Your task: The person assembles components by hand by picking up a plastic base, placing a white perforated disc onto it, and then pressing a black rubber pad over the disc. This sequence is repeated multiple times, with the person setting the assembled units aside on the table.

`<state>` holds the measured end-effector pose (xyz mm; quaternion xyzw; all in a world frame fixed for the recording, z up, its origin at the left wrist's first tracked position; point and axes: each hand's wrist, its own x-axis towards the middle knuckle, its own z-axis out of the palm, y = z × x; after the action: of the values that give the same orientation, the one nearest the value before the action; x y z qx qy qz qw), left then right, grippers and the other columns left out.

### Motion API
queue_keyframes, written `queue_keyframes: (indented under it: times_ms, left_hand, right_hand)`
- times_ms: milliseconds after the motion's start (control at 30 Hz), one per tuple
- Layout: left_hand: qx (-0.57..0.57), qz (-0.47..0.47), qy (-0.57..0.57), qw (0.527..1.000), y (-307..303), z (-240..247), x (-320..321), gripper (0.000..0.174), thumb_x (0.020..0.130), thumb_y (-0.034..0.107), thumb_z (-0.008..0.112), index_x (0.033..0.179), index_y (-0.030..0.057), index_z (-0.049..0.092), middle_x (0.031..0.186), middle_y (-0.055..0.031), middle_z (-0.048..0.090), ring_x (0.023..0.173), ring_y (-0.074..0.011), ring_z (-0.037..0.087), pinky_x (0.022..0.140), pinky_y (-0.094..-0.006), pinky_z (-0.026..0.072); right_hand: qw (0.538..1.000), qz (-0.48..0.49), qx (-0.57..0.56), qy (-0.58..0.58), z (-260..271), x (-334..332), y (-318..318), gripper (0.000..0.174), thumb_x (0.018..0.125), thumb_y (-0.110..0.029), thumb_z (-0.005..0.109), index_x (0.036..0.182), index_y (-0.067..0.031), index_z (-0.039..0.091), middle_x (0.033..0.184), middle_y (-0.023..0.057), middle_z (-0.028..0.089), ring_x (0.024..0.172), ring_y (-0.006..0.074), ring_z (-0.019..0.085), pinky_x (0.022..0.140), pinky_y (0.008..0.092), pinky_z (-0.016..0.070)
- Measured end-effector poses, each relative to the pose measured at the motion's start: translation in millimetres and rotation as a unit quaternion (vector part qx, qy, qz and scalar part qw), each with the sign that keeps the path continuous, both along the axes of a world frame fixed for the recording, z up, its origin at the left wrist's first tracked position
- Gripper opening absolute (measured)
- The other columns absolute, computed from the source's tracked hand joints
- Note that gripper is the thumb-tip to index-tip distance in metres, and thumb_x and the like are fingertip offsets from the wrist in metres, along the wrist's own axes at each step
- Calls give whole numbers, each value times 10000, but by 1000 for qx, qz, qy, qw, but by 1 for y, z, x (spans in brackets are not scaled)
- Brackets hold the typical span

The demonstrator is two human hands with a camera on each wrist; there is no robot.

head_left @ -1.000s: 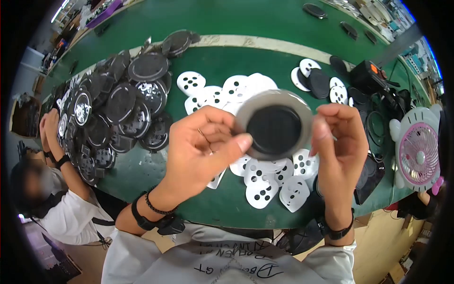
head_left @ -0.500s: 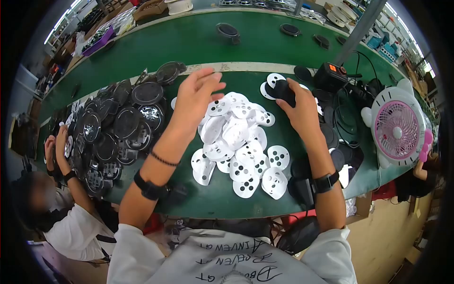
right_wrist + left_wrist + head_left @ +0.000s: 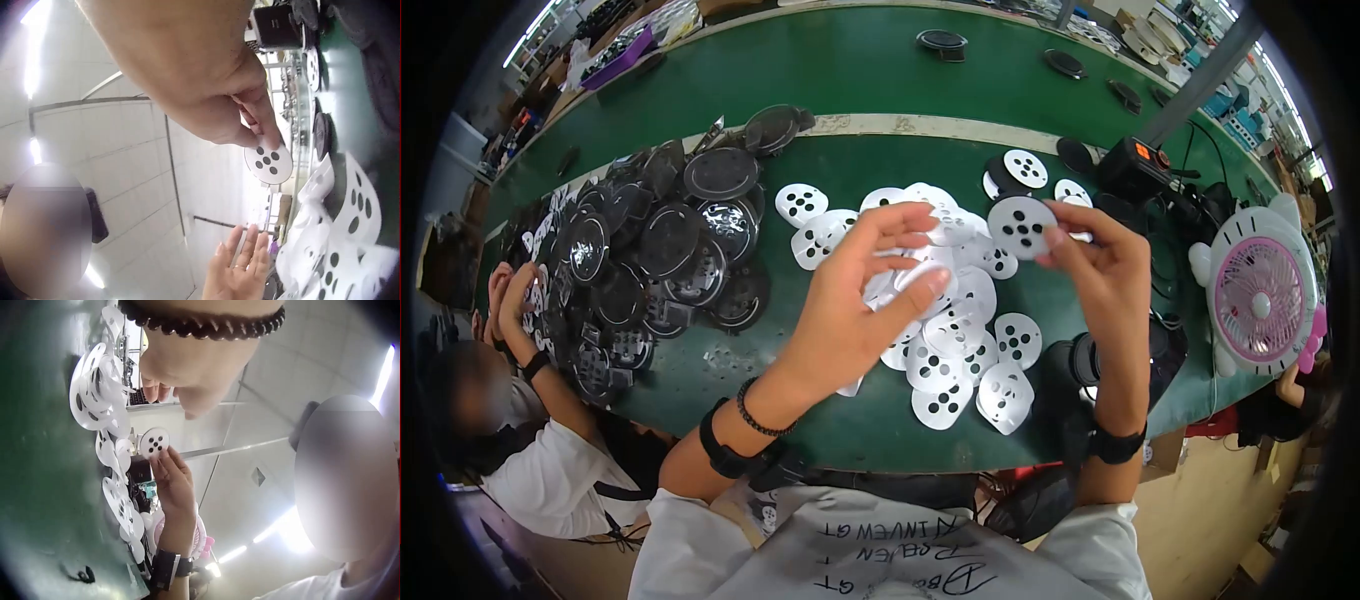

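Observation:
My right hand pinches a round white disc with several black dots by its right edge, raised above the table. In the right wrist view, the fingertips grip the disc's rim, its dotted face showing. My left hand is held up to the left with fingers spread and nothing in it. Below and behind it lies a loose pile of white sheets with round holes, some curled. Behind the right hand are a few more white dotted discs near dark round pads.
A large heap of black round parts covers the left side, where another person's hands work. A pink and white fan and a black box with an orange display stand at right. Black parts lie on the green surface beyond the pale strip.
A black pad with a greyish rim was held up between both hands. My right hand then went to the discs at back right and now holds a white dotted disc nearer. The left hand has lowered.

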<state>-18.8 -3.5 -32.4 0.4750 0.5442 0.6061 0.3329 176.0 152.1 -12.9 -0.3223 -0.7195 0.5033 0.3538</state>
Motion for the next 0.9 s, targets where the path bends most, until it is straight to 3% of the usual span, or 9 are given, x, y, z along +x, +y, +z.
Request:
queue_keyframes:
  times_ms: [100,200,333,433,500,700,900]
  left_hand:
    - [17,-78,-124,989,-5,9,9,736,869,1,709,1489,27,313,1325,-174,540,1151,-222,594,942,-323,504]
    - [-14,-72,-137,988,-11,6,4,525,920,-34,649,1400,-18,436,1211,-169,631,1076,-171,642,894,-286,532]
    - [2,-73,-152,986,-9,3,-1,402,950,-17,614,1335,-43,500,1152,-154,665,1036,-160,655,888,-274,537]
    - [33,-83,-130,988,-8,0,-3,367,974,6,584,1329,-51,508,1156,-146,662,1011,-158,662,864,-264,551]
    - [20,-80,-99,992,-8,-2,-4,370,987,33,572,1343,-43,502,1152,-134,661,980,-155,670,778,-257,585]
    - [-20,-104,-165,981,-11,5,-4,341,998,56,552,1332,-11,531,1179,-107,631,997,-153,654,644,-265,613]
    - [-3,-111,-146,983,-9,1,-3,406,980,66,598,1358,-37,491,1157,-131,649,975,-144,660,665,-239,600]
  right_hand:
    - [987,78,-116,83,8,-9,-33,252,900,3,697,1132,87,649,963,130,715,833,132,694,670,231,573]
    - [966,155,-178,107,-1,-15,-45,269,905,24,682,1166,80,648,967,136,730,813,131,701,669,236,581]
    - [946,187,-247,99,1,-11,-43,309,910,58,648,1215,96,621,1000,175,727,854,179,723,768,284,616]
    - [946,191,-242,98,1,-12,-44,322,910,74,632,1230,105,606,1033,204,720,894,210,728,798,303,620]
    - [945,197,-243,95,-1,-12,-42,328,911,74,632,1236,106,601,1045,212,717,906,218,728,797,303,621]
    - [940,213,-246,103,-2,-13,-43,328,916,69,631,1239,112,594,1063,225,712,927,238,729,794,304,622]
    - [937,221,-247,110,-4,-14,-45,320,922,59,629,1236,114,594,1057,233,710,914,236,729,788,311,624]
